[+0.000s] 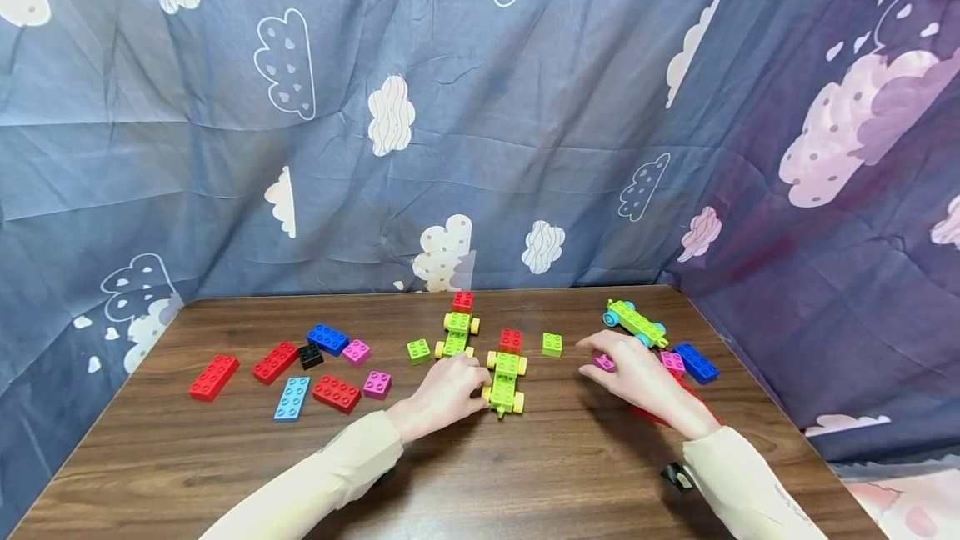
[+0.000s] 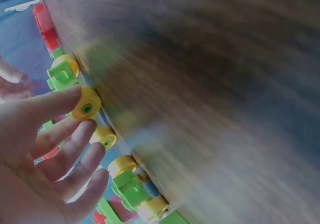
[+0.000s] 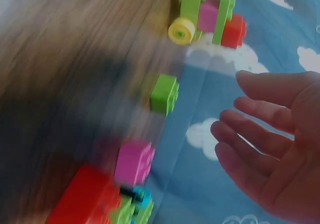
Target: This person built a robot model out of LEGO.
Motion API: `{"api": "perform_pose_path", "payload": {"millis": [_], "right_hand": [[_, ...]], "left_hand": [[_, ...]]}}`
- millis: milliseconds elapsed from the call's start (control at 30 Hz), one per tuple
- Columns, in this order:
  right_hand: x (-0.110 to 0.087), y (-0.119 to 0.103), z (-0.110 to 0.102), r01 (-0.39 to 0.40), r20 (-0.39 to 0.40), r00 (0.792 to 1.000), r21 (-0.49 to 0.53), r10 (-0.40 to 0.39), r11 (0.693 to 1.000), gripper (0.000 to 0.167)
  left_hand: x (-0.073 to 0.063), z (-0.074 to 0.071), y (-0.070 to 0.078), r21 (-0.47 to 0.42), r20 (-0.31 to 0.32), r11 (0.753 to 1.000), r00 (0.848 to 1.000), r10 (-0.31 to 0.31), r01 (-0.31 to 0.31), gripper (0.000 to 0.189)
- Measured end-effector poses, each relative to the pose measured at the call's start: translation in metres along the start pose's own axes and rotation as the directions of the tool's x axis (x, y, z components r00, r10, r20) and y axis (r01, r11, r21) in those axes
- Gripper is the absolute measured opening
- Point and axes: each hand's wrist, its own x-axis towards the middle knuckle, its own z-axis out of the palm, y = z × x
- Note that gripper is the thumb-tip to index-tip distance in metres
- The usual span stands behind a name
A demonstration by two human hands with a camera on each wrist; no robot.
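Note:
My left hand (image 1: 447,390) pinches the near-left yellow wheel (image 2: 87,104) of a green toy car (image 1: 504,392) between thumb and forefinger. A red brick (image 1: 511,340) sits at the far end of this car. Just behind and to the left stands a second green toy car (image 1: 456,344) with yellow wheels and a red brick (image 1: 462,301). My right hand (image 1: 633,365) hovers over the right side of the table, fingers loosely bent and holding nothing. Below it lies a pink brick (image 3: 134,162), and a green brick (image 1: 552,344) lies to its left.
On the left lie several red bricks (image 1: 213,377), a light blue brick (image 1: 292,398), a blue brick (image 1: 327,337), a black brick (image 1: 310,355) and pink bricks (image 1: 377,384). At the right are a green car base (image 1: 633,322) with blue wheels and a blue brick (image 1: 696,362). A curtain (image 1: 337,190) hangs behind the table.

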Motion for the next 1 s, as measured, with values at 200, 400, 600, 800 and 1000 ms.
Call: {"api": "perform_pose_path", "payload": {"millis": [200,400,600,800,1000], "right_hand": [[-0.019,0.012,-0.014,-0.081,0.042,0.996,-0.079,0.084,0.994,0.025],[-0.036,0.021,-0.015,-0.094,0.080,0.991,-0.161,0.108,0.982,0.020],[-0.048,0.029,-0.015,-0.168,0.126,0.973,-0.171,0.191,0.971,0.017],[-0.055,0.033,-0.014,-0.188,0.169,0.963,-0.140,0.210,0.972,0.015],[-0.057,0.033,-0.012,-0.132,0.141,0.979,-0.103,0.146,0.986,0.015]], "left_hand": [[0.005,0.003,0.000,-0.010,-0.014,1.000,1.000,-0.017,0.017,0.017],[0.010,0.003,0.002,-0.045,-0.033,0.997,0.998,-0.059,0.057,0.014],[0.011,0.004,0.004,-0.047,-0.043,0.994,0.994,-0.098,0.096,0.015],[0.011,0.004,0.006,-0.044,-0.061,0.992,0.990,-0.124,0.122,0.015],[0.014,0.005,0.008,-0.033,-0.081,0.993,0.990,-0.120,0.117,0.016]]}}
